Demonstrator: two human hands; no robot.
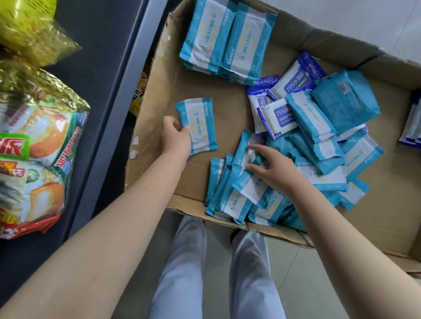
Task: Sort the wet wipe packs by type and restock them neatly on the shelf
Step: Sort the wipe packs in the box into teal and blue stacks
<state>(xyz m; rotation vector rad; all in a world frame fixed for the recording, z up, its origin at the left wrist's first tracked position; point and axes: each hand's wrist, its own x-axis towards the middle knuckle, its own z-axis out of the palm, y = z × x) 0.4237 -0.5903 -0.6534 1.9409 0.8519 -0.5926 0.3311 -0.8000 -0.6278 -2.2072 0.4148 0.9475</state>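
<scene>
Okay: left hand (175,134) pinches one light-blue wipe pack (199,126) in the cardboard box (226,93); right hand (271,172), spread and empty, on the loose pile (230,198). Square it onto the light-blue stack (226,40), not the alcohol packs (282,116).

The cardboard box (189,88) is matt brown corrugated board, rough and torn along its rim, with pale scuffs where the top layer has peeled. The light-blue wipe packs (226,38) are thin plastic film, smooth with a soft sheen and crimped end seals. The single pack (200,121) is the same. The dark-blue alcohol wipe packs (279,117) look glossier. The snack bags (35,143) are crinkled, shiny foil-like plastic. The shelf edge (122,91) seems smooth painted metal, though it is blurred. The trousers (180,269) are matt pale cloth. The floor tiles (342,9) are smooth and faintly glossy.
</scene>
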